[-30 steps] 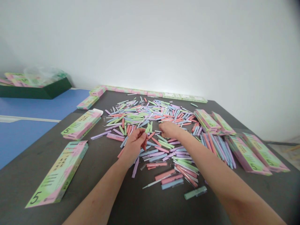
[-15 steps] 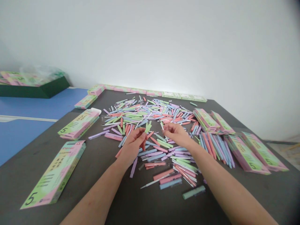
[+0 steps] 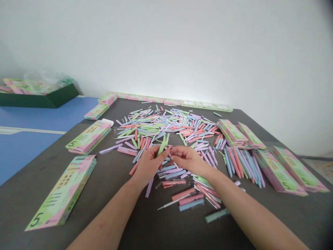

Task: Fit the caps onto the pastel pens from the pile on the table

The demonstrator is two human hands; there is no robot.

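My left hand [image 3: 148, 163] is closed around a green pen barrel [image 3: 162, 147] that sticks up from its fingers. My right hand [image 3: 187, 158] meets it fingertip to fingertip, pinching a thin white refill [image 3: 173, 159] at the barrel's end. Both hands hover over the near edge of a big loose pile of pastel pen parts [image 3: 166, 128], with pink, green, blue and purple barrels and white refills spread over the dark table [image 3: 39, 173].
Pink-and-green flat boxes lie left [image 3: 62, 192] [image 3: 90, 136], along the far edge [image 3: 182, 103] and right [image 3: 278, 170]. A row of assembled pens [image 3: 241, 161] sits at right. A dark green tray [image 3: 39, 99] rests on a blue table [image 3: 39, 119].
My right hand came back from the pile with a white refill and closed in on my left hand, which stayed put holding the green barrel.
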